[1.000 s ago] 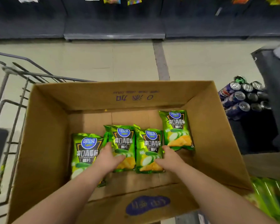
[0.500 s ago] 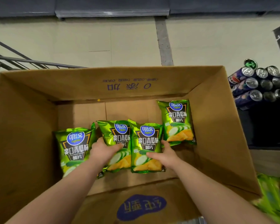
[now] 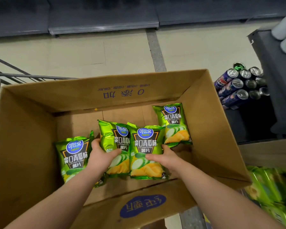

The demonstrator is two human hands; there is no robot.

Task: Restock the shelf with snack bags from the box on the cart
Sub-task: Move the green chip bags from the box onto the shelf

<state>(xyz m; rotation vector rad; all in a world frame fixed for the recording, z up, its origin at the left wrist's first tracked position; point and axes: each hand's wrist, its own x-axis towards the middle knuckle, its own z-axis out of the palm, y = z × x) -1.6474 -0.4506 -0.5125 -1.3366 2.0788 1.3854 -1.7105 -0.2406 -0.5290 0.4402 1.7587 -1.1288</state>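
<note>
Cardboard box (image 3: 40, 129) | left hand (image 3: 100, 157) grip clamped on left-middle bag (image 3: 116, 146) | right hand (image 3: 168, 158) on right-middle bag (image 3: 146, 151)

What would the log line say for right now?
stage: picking | left hand: gripping left middle bag | right hand: gripping right middle bag | box: four bags

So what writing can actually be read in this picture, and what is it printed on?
"可比克 copico", blue badge on each snack bag.
"爽口青瓜味", "CUCUMBER FLAVOR", "薯片", below that badge.
"0 添加", upside down on the far flap of the box; the small line above it is too tiny to read.
Blue oval on the near flap: upside down, blurred, unreadable.
Cans: labels unreadable.
</note>
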